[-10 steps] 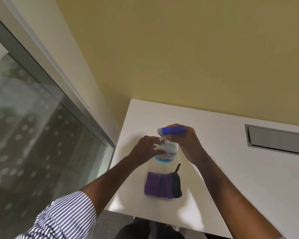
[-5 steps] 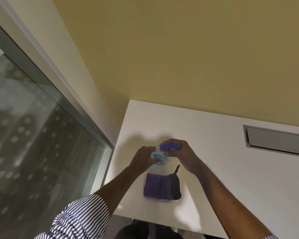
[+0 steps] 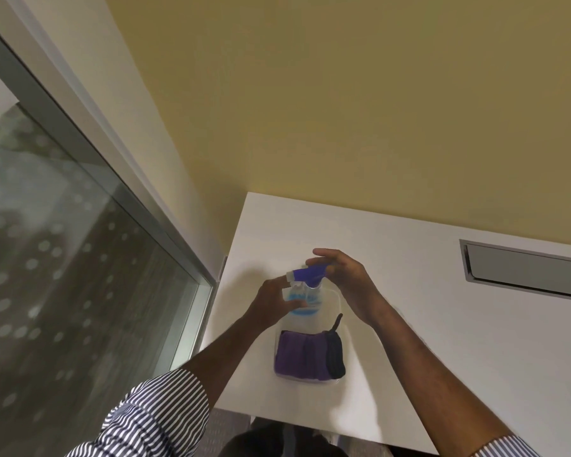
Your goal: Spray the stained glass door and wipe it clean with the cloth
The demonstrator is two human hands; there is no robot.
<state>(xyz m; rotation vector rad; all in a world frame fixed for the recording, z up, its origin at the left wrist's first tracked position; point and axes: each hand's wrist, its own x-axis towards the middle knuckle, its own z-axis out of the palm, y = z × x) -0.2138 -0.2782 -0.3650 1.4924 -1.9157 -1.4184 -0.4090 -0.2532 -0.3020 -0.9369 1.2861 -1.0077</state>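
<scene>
A spray bottle stands upright in the middle of the frame, in the upper end of a clear tray that lies on the white counter. The bottle is transparent with blue liquid low inside, and it has a blue trigger head with a white nozzle that points to the left of the frame.

The left hand is at the left side of the bottle. Its fingers curl around the clear body and hold it, and one finger reaches up just beside the nozzle. The right hand comes from the right. Its fingers are bent loosely over the top of the blue head, and the thumb side lies behind the head; whether they really press on it one cannot tell.

In the lower end of the same tray lies a folded purple cloth, below the bottle and apart from both hands. A dark cloth with a thin loop touches its right side.

The glass door fills the left of the frame, with pale round spots and smears on it, inside a grey metal frame. Both forearms are bare, with striped sleeves at the lower edge. A metal flap is set into the counter at the right.
</scene>
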